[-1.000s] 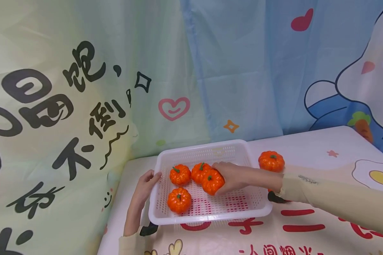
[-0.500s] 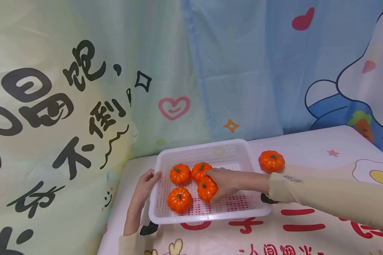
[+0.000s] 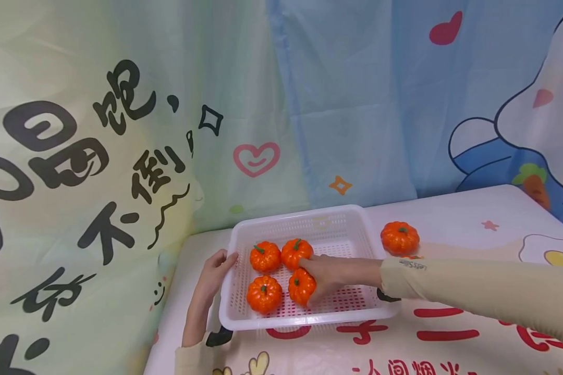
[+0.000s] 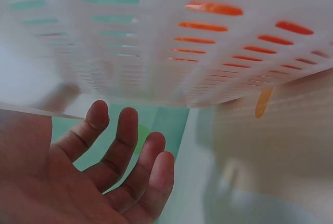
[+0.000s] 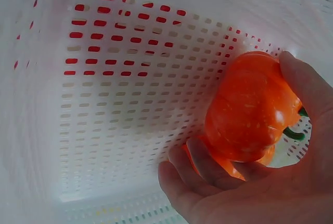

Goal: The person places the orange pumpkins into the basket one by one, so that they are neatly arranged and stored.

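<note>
A white plastic basket (image 3: 305,321) with slotted walls stands on the table. My left hand (image 3: 212,272) holds its left rim, thumb over the edge; in the left wrist view, the fingers (image 4: 125,146) lie loosely bent outside the slotted wall. Inside the basket, my right hand (image 3: 327,273) grips a small orange pumpkin (image 3: 302,288) from its right side, thumb and fingers around it. The right wrist view shows this pumpkin (image 5: 247,109) close to the basket floor. Beside it sit a back-left pumpkin (image 3: 265,257), a back pumpkin (image 3: 296,253) and a front-left pumpkin (image 3: 265,295).
Another orange pumpkin (image 3: 400,238) lies on the table right of the basket. A sliver of orange shows behind the right sleeve (image 3: 455,281). A printed cloth (image 3: 403,336) covers the table, and printed curtains (image 3: 347,104) hang behind and at left.
My right hand has moved the gripped pumpkin a little left and toward the basket's front, down beside the front-left pumpkin. The left hand stays at the rim.
</note>
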Available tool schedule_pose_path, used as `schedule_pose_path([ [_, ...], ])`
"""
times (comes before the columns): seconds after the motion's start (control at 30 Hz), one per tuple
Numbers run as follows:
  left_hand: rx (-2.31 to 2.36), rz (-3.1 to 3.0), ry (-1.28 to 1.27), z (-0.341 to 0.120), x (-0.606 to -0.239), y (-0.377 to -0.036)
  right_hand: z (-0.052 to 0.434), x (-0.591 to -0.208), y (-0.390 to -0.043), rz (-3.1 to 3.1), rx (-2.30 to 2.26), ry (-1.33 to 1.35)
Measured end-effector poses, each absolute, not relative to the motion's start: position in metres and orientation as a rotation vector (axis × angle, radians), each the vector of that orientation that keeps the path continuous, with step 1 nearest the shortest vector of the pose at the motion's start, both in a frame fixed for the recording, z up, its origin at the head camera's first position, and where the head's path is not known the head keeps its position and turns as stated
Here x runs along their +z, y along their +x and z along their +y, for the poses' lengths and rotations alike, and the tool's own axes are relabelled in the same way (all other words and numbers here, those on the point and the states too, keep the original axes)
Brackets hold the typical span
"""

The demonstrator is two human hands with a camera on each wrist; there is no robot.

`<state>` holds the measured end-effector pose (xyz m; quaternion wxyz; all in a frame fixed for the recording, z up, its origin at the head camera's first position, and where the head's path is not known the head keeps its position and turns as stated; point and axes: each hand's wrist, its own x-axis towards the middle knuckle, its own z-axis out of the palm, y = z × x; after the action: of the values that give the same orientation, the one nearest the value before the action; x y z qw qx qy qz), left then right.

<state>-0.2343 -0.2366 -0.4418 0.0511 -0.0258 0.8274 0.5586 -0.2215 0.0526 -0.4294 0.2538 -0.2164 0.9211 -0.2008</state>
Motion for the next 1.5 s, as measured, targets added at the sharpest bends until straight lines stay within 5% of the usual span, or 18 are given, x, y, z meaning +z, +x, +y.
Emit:
schedule_pose_path([
  [1.5, 1.712, 2.512, -0.064, -0.237, -0.442, -0.235, 0.04, -0.421, -0.224, 2.504, -0.405, -0.613],
])
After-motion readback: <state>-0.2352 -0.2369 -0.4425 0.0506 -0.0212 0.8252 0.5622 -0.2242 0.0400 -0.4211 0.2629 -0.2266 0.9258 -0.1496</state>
